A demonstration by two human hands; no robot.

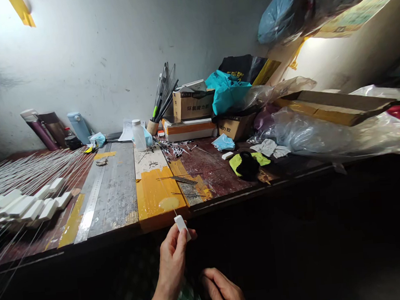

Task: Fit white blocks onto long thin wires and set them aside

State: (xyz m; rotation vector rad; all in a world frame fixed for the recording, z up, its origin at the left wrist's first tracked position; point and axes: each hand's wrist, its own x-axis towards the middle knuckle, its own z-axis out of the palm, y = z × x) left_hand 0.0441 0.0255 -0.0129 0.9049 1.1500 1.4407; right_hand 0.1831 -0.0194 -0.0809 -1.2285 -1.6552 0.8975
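My left hand [173, 251] pinches a small white rectangular block [181, 225] just off the table's front edge. A thin rod or wire sticks out of the block's upper end, pointing at a pale, glossy puddle [168, 203] on the yellow-taped board [151, 191]. Lower and to the right, my right hand [225, 289] is closed with its fingers curled together; whatever they may hold is hidden. Thin dark rods [191, 194] and a flat metal strip [184, 180] lie close to the puddle.
At the left lie several white blocks [33, 209] with long thin rods, beside a steel ruler [91, 204]. Behind stand a white bottle [138, 135], bottles and a cardboard box [193, 104]. A black and lime cloth item [248, 164] and plastic bags [316, 134] occupy the right.
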